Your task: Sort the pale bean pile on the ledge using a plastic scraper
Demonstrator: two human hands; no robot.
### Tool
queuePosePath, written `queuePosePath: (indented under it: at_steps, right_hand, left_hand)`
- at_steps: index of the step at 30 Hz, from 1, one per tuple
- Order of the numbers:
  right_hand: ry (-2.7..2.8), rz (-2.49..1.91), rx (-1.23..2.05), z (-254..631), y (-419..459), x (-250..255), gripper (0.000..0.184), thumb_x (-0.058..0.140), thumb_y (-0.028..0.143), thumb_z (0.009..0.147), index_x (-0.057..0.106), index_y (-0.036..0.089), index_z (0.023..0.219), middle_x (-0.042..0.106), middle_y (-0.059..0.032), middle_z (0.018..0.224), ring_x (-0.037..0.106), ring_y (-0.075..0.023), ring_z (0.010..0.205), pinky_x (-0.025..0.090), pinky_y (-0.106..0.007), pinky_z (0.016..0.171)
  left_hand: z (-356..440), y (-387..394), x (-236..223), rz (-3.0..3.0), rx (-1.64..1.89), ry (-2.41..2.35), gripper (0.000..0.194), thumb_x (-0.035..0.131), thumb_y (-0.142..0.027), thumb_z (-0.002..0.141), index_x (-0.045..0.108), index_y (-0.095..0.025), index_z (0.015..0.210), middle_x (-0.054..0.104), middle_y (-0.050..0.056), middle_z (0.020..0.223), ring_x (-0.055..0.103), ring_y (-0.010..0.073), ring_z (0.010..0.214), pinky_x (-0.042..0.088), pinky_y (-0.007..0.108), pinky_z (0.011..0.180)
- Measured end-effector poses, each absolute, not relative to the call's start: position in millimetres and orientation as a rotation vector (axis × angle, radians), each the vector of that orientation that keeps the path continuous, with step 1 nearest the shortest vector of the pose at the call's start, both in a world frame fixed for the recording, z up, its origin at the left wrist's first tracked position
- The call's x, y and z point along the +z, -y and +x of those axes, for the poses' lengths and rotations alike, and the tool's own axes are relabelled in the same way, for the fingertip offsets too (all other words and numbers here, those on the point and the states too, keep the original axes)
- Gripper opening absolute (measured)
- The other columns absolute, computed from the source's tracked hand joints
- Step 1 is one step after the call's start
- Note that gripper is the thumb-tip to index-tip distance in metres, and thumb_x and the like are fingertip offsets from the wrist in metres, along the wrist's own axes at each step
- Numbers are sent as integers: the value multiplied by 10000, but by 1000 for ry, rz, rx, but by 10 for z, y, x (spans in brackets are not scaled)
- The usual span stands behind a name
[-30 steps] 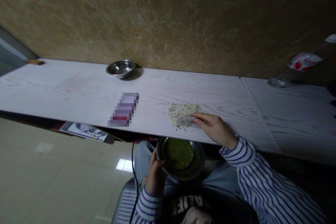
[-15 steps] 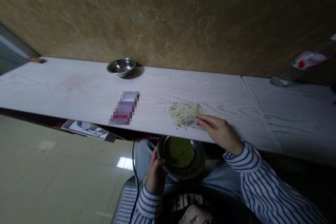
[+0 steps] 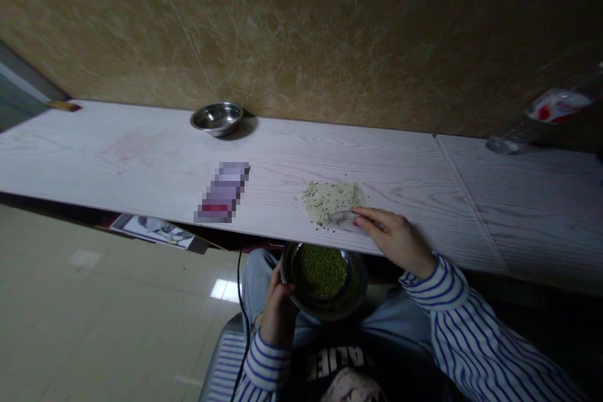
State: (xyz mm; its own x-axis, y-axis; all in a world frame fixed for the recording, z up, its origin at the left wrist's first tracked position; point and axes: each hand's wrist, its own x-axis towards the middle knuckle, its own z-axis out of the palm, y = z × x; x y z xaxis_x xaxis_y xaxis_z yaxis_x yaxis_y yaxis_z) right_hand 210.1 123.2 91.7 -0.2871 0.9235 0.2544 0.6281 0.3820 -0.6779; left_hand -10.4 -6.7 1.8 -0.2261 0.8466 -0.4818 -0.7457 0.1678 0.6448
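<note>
By the board point(image 3: 141, 166), right hand point(image 3: 398, 240) pinches plastic point(image 3: 343, 220); left point(image 3: 280, 309) grips bowl point(image 3: 358, 292)

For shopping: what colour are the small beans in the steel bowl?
Green beans, best in the head view.

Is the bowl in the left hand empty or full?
Partly full: green mung beans heap in the middle of the steel bowl, bare metal showing around them.

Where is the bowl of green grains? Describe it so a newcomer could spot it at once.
Below the near edge of the long pale wood-grain tabletop, the left hand grips a round steel bowl heaped with small green grains. Unlike the shiny steel bowl at the far wall, this one is held off the tabletop, above the person's lap.
</note>
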Motion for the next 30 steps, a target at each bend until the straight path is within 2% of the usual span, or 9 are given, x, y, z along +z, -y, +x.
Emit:
queuePosePath:
  at_steps: [6,11,18,23,30]
  right_hand:
    - [1981,-1358,602,2116,-1280,895,281,597,269,938,793,227,1135,819,-77,1074,781,-239,943,644,-341,755]
    - [2005,-1329,643,2156,-1247,932,283,592,269,943,791,214,1137,822,-79,1053,781,-235,932,641,-347,784]
    - [2012,-1346,630,2161,-1227,906,281,598,267,939,795,214,1131,818,-87,1079,780,-248,958,638,-365,821]
    - [1969,-1356,619,2164,-1253,915,284,590,270,933,794,213,1122,820,-85,1068,782,-245,946,644,-345,774]
    - [2002,-1357,619,2223,-1182,964,272,597,271,925,801,230,1101,825,-75,1036,789,-243,919,645,-353,818]
  left_hand:
    - [-125,71,-38,140,1489,-1008,500,751,-238,665,764,-257,1164,753,76,1221,578,388,1292,502,465,1019]
    - [-137,93,-43,151,1475,-1022,537,724,-240,708,730,-260,1245,739,78,1238,593,385,1273,507,480,1013]
    - [-112,80,-34,164,1479,-1016,479,734,-246,702,756,-268,1181,753,55,1230,585,370,1293,490,455,1025]
    - [-117,88,-18,129,1469,-1026,514,732,-243,691,743,-251,1205,747,78,1232,596,387,1272,502,480,1003]
    - [-132,85,-15,149,1448,-1048,486,727,-258,702,743,-280,1187,745,54,1225,572,395,1293,513,474,989]
